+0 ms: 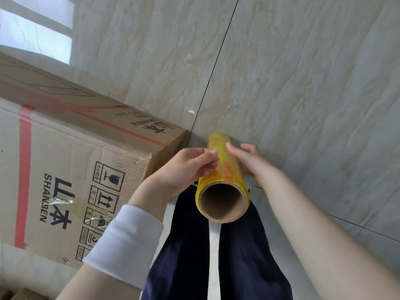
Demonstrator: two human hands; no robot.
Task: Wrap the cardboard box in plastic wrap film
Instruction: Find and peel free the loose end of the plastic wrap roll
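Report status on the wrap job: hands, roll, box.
Left hand pinches film roll, right hand grips its far side. Cardboard box to the left, no film on it yet. Nothing in the way.

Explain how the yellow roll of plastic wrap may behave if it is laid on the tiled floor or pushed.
The roll of plastic wrap is a round cylinder, so on the smooth tiled floor it would probably roll. Its thick cardboard core suggests it stays stiff, not floppy. The glossy film may feel slightly slippery.
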